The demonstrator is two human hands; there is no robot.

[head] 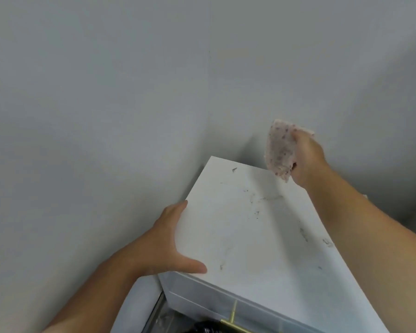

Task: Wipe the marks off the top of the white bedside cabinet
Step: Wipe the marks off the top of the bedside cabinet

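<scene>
Both hands are in view above a white, flat-topped bedside cabinet [250, 224] that stands in the corner of two pale grey walls [94, 104]. Left hand [171, 241] is spread open along the cabinet's left edge: the fingers lie down the side panel, and the thumb rests on the top surface near the front left corner. Right hand [305, 159] is raised over the far right corner of the cabinet, fingers curled closed around a crumpled pale pink cloth speckled with darker flecks [280, 150]. Most of the cloth hangs forward of the palm; its lower tip appears to sit just above the top surface rather than on it, though the blur at that spot leaves contact uncertain.

Cabinet top carries dark grey scuffs and smudges [269, 198], scattered from the far edge to the near right side: a short dash near the back, a faint streaked cluster at the middle, further marks toward the right forearm, and a small one near the left thumb. No part of the top looks wiped.

Cabinet front shows white drawer faces [202, 299] with a brass-coloured bar handle [232, 318]. At the lower left, a pale rounded edge [139, 306] sits just beside the cabinet; what it belongs to cannot be determined.
</scene>
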